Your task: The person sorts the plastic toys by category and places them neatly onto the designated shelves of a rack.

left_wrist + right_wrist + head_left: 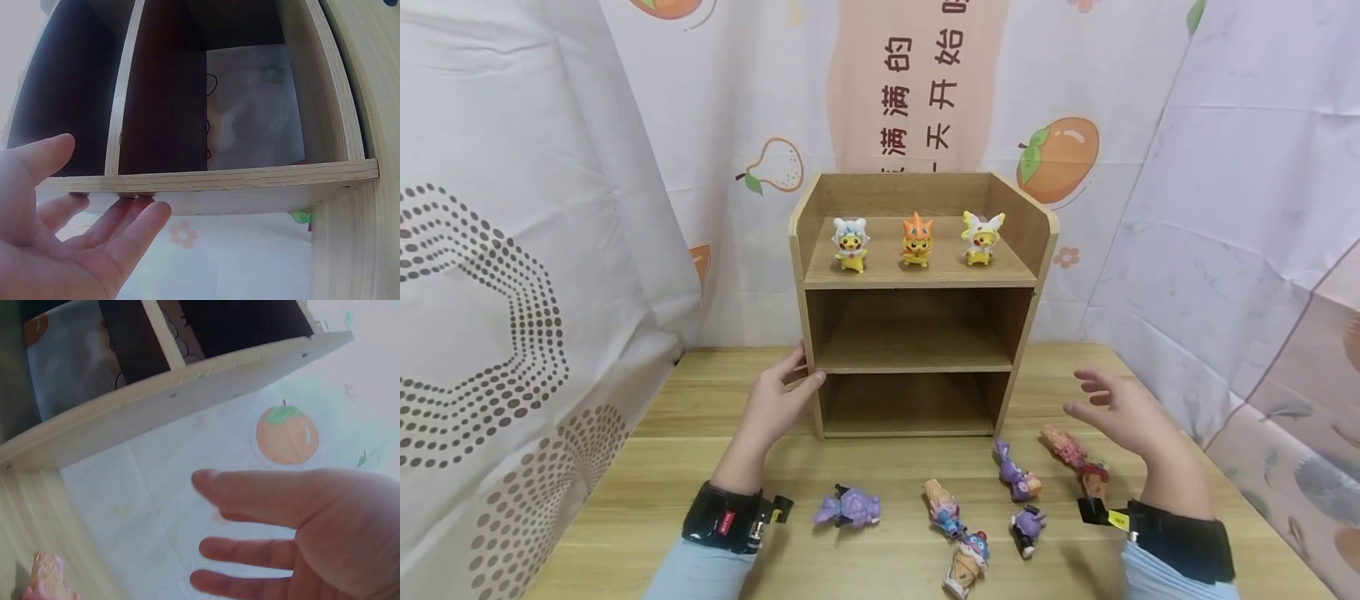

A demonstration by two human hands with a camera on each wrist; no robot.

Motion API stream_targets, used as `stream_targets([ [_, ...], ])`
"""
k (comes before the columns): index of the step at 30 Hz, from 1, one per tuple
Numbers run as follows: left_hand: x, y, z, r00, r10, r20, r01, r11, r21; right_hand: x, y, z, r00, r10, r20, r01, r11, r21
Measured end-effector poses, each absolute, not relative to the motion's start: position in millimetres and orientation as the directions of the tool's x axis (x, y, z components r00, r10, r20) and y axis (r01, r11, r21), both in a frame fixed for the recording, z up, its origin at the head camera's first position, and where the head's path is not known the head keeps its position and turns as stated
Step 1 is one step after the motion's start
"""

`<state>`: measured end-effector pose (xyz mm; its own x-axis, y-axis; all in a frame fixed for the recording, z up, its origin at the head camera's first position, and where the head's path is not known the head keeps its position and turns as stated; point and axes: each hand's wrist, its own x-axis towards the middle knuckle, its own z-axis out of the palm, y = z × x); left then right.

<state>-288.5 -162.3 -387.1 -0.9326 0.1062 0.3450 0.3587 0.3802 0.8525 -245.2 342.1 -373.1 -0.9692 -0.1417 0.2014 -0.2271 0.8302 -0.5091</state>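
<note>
A small wooden shelf point(917, 367) with two open compartments under a top deck stands at the table's middle. My left hand point(782, 400) touches its left side panel with the fingertips; the thumb lies by the front edge. In the left wrist view, the fingers point(134, 240) look nearly straight against the panel's outer face. To the right of the shelf, my right hand point(1123, 412) hovers with relaxed fingers, apart from the panel and holding nothing. On the top deck stand three yellow figurines, in a white hood point(852, 245), an orange hood point(917, 240) and a white-and-yellow eared hood point(982, 238).
Several toy figures lie on the table point(692, 433) before the shelf: a purple one point(850, 507) at left, cone-shaped ones point(943, 507) near the middle, purple ones point(1017, 475) and pinkish-brown ones point(1067, 447) at right. Behind hangs a printed curtain point(722, 83).
</note>
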Motion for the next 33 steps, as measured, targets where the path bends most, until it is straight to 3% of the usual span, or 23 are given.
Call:
stream_targets([
  [7, -288.7, -161.8, -388.0, -0.929, 0.098, 0.357, 0.367, 0.374, 0.852, -246.6, 356.1, -386.5, -0.989, -0.094, 0.112, -0.137, 0.870, -0.473],
  [33, -290.2, -162.1, -389.2, -0.930, 0.100, 0.354, 0.364, 0.378, 0.851, -268.7, 375.5, -435.6, -0.985, -0.079, -0.153, 0.017, 0.839, -0.545],
])
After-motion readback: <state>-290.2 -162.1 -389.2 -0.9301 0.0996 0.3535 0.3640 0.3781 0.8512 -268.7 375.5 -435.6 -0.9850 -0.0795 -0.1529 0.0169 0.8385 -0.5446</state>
